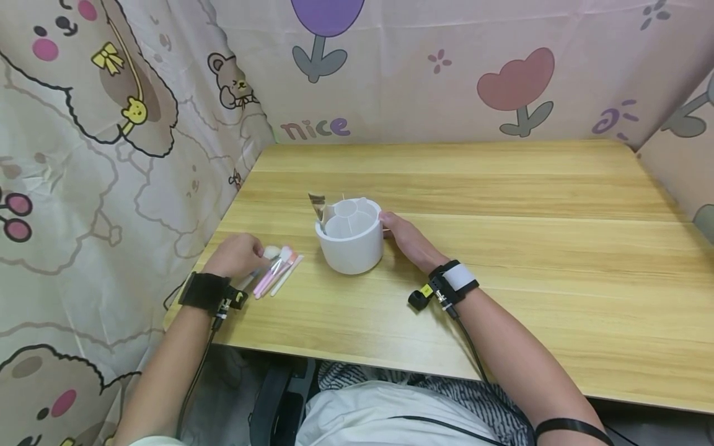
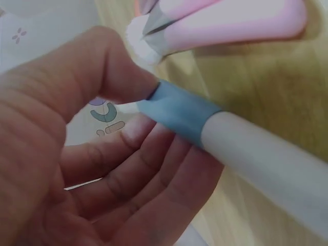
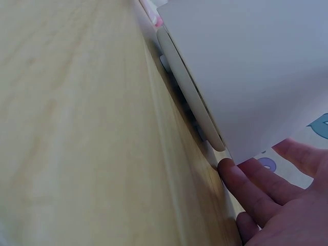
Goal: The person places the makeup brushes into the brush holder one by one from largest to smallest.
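On the left of the table, my left hand (image 1: 234, 255) pinches a makeup brush (image 2: 271, 169) between thumb and fingers. This brush has a white handle and a blue-grey ferrule; its bristles are hidden in the left wrist view. Beside that hand lie several pink and white makeup brushes (image 1: 277, 275). A round white brush holder (image 1: 352, 253) with compartments stands to their right, with a brown-tipped brush (image 1: 317, 201) leaning in its left side. My right hand (image 1: 413, 241) touches the holder's right side with fairly straight fingers; in the right wrist view, fingertips meet its lower edge.
The wooden table (image 1: 502, 279) extends far to the right and behind the holder. A printed curtain (image 1: 111, 204) hangs along the left edge, and another printed cloth (image 1: 413, 80) hangs at the back. Cables run from both wrist cameras along the forearms.
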`<state>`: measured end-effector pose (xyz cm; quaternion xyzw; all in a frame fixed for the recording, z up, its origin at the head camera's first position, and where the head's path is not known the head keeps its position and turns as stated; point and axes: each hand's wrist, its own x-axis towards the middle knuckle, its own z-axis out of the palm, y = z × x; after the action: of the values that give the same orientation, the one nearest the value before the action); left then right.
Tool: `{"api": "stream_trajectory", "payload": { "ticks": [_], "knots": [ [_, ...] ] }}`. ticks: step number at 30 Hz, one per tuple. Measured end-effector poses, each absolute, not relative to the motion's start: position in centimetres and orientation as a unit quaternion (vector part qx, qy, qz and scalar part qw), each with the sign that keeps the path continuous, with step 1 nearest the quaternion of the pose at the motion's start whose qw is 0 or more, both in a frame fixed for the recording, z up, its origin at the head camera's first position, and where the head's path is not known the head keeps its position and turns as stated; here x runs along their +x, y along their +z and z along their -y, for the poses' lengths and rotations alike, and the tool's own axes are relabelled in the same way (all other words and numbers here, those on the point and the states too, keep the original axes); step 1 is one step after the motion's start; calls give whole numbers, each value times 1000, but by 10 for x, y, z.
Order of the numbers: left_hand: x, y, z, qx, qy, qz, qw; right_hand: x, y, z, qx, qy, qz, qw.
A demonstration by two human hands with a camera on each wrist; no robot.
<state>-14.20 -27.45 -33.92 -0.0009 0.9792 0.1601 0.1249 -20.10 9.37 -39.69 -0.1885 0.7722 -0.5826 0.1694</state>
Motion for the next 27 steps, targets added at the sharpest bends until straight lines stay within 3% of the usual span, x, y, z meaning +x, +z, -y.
{"api": "stream_trajectory", "payload": {
  "ticks": [9, 27],
  "knots": [
    [-139, -329, 273, 16, 185, -978, 93, -201, -395, -94, -192, -578, -776, 165],
    [-131, -308, 254, 66, 207, -976, -23, -200, -395, -94, -195, -579, -774, 165]
  ]
}}
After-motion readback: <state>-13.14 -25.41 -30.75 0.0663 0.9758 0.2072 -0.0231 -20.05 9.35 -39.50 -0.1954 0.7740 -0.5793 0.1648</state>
